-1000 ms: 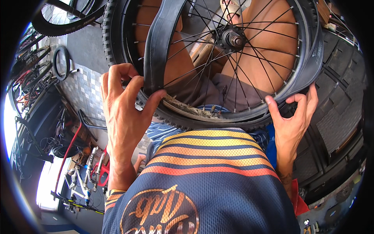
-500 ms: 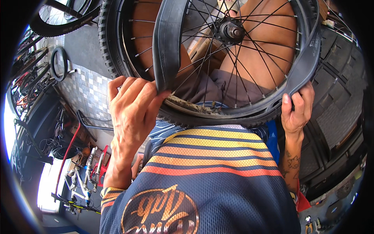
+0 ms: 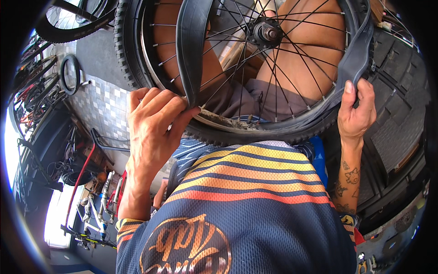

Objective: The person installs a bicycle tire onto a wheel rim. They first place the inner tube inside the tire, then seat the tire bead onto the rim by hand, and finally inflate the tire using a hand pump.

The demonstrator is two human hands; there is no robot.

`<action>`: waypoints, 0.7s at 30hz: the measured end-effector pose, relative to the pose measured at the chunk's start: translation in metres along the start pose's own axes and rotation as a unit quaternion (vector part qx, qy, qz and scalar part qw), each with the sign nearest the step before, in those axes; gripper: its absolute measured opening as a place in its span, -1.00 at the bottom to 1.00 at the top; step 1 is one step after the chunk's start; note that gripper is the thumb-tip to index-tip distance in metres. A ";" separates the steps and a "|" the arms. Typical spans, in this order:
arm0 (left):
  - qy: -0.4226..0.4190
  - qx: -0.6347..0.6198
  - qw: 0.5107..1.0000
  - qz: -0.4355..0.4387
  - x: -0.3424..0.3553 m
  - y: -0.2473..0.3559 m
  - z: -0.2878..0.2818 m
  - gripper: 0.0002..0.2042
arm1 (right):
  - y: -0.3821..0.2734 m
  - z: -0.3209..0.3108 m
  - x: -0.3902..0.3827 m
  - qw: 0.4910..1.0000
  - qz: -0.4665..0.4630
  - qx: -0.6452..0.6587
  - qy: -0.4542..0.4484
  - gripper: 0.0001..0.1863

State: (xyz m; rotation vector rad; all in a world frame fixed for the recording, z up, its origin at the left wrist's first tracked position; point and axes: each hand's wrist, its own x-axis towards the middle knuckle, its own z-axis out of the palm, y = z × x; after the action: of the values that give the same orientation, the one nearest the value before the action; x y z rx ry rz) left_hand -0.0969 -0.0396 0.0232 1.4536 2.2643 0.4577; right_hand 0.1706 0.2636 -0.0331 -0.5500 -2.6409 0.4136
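Note:
A spoked bicycle wheel with a knobby black tire (image 3: 125, 50) rests across my lap, its hub (image 3: 264, 33) facing up. A dark grey inner tube (image 3: 190, 50) loops out over the spokes on the left and along the rim on the right. My left hand (image 3: 157, 112) pinches the tube at the wheel's lower left, thumb and fingers closed at the tire edge. On the lower right, my right hand (image 3: 357, 109) grips the tube between thumb and fingers where it runs beside the rim. Dirt marks the bare rim (image 3: 228, 121) between the hands.
Another bicycle wheel (image 3: 75, 27) stands at the upper left. A small loose tire (image 3: 70, 74) lies on the tiled floor (image 3: 102, 107). Bicycle frames and parts crowd the left side. Dark ribbed panels (image 3: 401, 100) lie to the right, with pliers (image 3: 362, 266) at the lower right.
My right hand has shifted up and outward along the tube on the right side. The wheel has moved slightly left and up; my left hand keeps its pinch in nearly the same place.

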 end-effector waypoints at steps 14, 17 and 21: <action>0.065 -0.053 0.996 -0.019 -0.001 -0.008 0.013 -0.78 | -0.030 -0.002 -0.021 0.918 0.186 0.350 0.020 -0.59; 0.118 -0.069 0.990 -0.020 -0.005 -0.013 0.019 -0.78 | -0.038 -0.013 -0.009 0.986 0.048 0.150 0.048 -0.18; 0.189 -0.082 0.977 -0.051 -0.007 -0.012 0.033 -0.79 | -0.050 -0.030 0.011 0.966 -0.136 0.102 -0.194 -0.64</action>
State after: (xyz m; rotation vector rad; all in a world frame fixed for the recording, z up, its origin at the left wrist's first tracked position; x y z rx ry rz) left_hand -0.0871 -0.0488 -0.0094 1.2432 2.5037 0.9329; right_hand 0.1588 0.2308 0.0148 -0.0354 -2.9362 0.7609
